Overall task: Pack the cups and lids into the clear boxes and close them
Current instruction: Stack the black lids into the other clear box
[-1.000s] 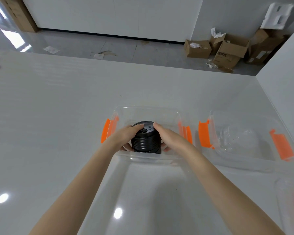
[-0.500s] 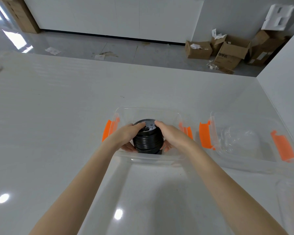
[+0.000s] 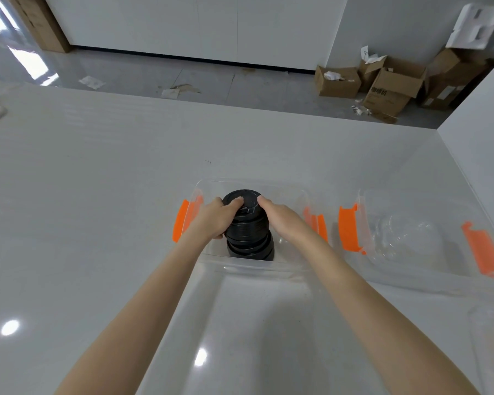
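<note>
Lids (image 3: 247, 226), black and stacked, stand inside clear box (image 3: 294, 195).

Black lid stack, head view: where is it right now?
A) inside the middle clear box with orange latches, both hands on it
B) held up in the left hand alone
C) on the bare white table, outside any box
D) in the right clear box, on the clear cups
A: the stack of black plastic lids stands inside the clear plastic box with orange latches, with the left hand and right hand on either side of it.
</note>
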A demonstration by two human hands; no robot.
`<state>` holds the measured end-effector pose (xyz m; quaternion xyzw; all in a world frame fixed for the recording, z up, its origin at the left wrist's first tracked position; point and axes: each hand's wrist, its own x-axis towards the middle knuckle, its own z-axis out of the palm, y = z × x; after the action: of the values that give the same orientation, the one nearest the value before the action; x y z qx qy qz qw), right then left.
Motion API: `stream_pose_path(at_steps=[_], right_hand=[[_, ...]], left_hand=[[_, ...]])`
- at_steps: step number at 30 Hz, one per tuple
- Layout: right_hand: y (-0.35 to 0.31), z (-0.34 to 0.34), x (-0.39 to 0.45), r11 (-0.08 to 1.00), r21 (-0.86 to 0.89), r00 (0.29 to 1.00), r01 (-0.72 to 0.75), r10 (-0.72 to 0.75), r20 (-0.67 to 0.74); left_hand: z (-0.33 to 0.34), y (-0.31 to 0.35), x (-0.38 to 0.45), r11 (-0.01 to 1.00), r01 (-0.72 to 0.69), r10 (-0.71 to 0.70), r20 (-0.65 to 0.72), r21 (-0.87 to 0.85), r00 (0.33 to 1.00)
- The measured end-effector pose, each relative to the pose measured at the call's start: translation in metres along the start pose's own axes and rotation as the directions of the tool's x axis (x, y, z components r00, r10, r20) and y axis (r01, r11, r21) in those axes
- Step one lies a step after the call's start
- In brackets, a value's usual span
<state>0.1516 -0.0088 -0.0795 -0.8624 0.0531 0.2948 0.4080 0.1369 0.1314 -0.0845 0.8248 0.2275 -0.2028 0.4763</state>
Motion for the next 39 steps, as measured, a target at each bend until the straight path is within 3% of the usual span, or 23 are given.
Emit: stream_pose_path(at_steps=[6,13,22,30,35,39], right_hand=[[0.001,0.004,0.001,0.999,-0.026,0.999,-0.041,0.041,0.009],[0.003,0.005,-0.002,0.988,0.013,0.984,-0.156,0.154,0.091],[0.004,0.002,-0.009,0.976,0.172,0.990,-0.136,0.129,0.051],[0.008,0.006,-0.015,0.983,0.150,0.994,-0.104,0.105,0.003],[0.006,0.006,-0.016,0.932,0.292,0.977,-0.215,0.199,0.081],[0.007,0.005,-0.016,0.855,0.440,0.961,-0.274,0.230,0.152]], left_hand=[[-0.001,-0.006,0.002,0.987,0.089,-0.104,0.114,0.133,0.988],[-0.003,-0.004,-0.003,0.984,0.169,-0.176,0.262,0.049,0.949],[-0.001,-0.006,-0.004,0.993,0.069,-0.049,0.191,-0.097,0.980],[0.004,-0.009,-0.006,0.993,0.103,-0.085,0.262,-0.054,0.961],[0.001,-0.008,-0.003,0.982,0.158,-0.116,0.332,-0.103,0.936],[0.000,-0.008,-0.001,0.979,0.164,-0.120,0.311,-0.120,0.943]])
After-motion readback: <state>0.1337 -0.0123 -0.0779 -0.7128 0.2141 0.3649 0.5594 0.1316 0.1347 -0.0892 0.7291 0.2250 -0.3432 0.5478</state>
